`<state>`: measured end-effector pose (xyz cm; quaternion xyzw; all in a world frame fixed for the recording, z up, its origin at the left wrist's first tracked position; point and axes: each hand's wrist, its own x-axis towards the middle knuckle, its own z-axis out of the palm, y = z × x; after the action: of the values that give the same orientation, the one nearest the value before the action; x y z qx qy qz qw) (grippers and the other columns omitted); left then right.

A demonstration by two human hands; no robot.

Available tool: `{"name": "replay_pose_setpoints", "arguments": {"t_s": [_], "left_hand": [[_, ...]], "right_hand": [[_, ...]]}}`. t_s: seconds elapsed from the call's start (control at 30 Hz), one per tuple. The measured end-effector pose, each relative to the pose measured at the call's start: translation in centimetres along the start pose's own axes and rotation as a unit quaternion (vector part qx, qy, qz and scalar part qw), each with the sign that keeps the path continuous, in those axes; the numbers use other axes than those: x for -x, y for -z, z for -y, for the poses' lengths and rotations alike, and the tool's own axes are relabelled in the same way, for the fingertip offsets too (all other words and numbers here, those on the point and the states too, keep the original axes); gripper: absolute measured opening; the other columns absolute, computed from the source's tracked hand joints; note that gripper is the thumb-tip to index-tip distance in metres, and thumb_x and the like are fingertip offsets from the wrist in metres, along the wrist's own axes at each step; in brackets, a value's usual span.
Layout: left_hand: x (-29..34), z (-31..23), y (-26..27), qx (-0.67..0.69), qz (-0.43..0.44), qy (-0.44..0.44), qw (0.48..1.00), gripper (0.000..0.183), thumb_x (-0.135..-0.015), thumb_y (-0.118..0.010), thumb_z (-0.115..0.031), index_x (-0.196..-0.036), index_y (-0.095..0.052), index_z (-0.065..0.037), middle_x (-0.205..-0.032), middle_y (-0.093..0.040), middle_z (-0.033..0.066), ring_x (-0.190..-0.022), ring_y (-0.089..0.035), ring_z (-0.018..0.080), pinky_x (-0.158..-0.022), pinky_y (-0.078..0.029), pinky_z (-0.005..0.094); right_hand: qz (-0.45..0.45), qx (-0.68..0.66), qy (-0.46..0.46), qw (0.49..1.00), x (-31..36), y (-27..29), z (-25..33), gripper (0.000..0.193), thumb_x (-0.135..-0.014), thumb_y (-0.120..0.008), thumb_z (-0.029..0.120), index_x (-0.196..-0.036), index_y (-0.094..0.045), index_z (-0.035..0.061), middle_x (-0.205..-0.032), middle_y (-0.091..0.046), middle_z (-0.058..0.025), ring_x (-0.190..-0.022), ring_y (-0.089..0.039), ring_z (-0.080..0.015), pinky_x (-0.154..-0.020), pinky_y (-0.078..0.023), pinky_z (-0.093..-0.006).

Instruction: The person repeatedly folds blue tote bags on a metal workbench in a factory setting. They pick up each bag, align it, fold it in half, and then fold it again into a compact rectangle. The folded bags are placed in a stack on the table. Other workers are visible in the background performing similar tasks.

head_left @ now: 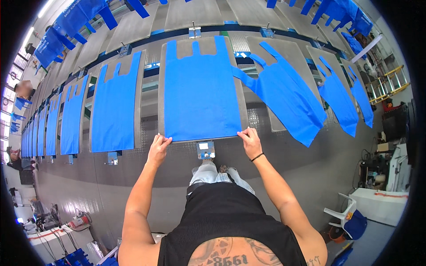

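A blue fabric bag (199, 95) with cut-out handles lies flat on a grey board (242, 113) in front of me, handles pointing away. My left hand (159, 148) pinches its near left corner between thumb and fingers. At the near right corner my right hand (250, 142), with a dark band on the wrist, pinches the bag's edge the same way. The near edge runs straight between my two hands. Just below that edge, a metal bracket (206, 150) with a white label sticks out from the board.
To the right, another blue bag (290, 97) lies askew across its board, corner overhanging. More boards with flat bags (116, 106) run leftward. Blue bags hang at upper left (73, 20) and upper right (339, 13). A yellow ladder (390, 84) and a white chair (344, 213) stand right.
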<state>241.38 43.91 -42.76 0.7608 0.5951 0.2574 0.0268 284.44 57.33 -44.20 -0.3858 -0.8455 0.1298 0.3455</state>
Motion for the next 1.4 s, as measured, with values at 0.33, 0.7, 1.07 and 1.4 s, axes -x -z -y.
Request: {"name": "replay_pose_setpoints", "arguments": {"t_s": [0.33, 0.7, 1.07, 1.4], "left_hand": [[0.4, 0.8, 0.8, 0.013, 0.053, -0.036, 0.998, 0.055, -0.071, -0.065, 0.010, -0.124, -0.071, -0.004, -0.098, -0.061, 0.0103, -0.102, -0.063, 0.0318, -0.115, -0.048, 0.0590], [-0.3, 0.1, 1.7, -0.025, 0.108, -0.075, 0.991, 0.061, -0.070, -0.065, 0.006, -0.131, -0.066, -0.002, -0.105, -0.061, 0.0133, -0.109, -0.062, 0.0353, -0.118, -0.043, 0.0596], [-23.6, -26.8, -10.1, 0.193, 0.041, 0.044, 0.979, 0.035, -0.076, -0.079, -0.006, -0.110, -0.076, -0.007, -0.102, -0.068, 0.0135, -0.098, -0.064, 0.0328, -0.089, -0.051, 0.0432], [-32.9, -48.6, -23.2, 0.212, 0.040, -0.087, 0.972, 0.043, -0.066, -0.065, 0.007, -0.105, -0.077, -0.007, -0.101, -0.075, 0.0082, -0.093, -0.062, 0.0325, -0.085, -0.050, 0.0429]], "right_hand": [[0.061, 0.003, 0.005, 0.998, -0.4, 0.9, 0.3, 0.034, -0.080, -0.068, -0.005, -0.111, -0.075, 0.0076, -0.097, -0.062, -0.0097, -0.103, -0.062, -0.0318, -0.108, -0.054, -0.0478], [0.129, 0.005, 0.026, 0.991, -0.6, 3.1, -1.0, 0.037, -0.081, -0.067, 0.002, -0.116, -0.073, 0.0124, -0.113, -0.061, -0.0106, -0.119, -0.057, -0.0380, -0.107, -0.052, -0.0477], [0.033, 0.199, -0.296, 0.934, 5.4, 33.2, -28.1, 0.067, -0.079, -0.060, -0.006, -0.139, -0.066, 0.0251, -0.141, -0.059, -0.0110, -0.127, -0.054, -0.0386, -0.106, -0.051, -0.0476], [0.115, -0.006, -0.190, 0.975, 6.3, 33.5, -37.2, 0.049, -0.079, -0.074, 0.011, -0.123, -0.077, 0.0329, -0.159, -0.046, -0.0060, -0.144, -0.039, -0.0432, -0.120, -0.035, -0.0536]]}}
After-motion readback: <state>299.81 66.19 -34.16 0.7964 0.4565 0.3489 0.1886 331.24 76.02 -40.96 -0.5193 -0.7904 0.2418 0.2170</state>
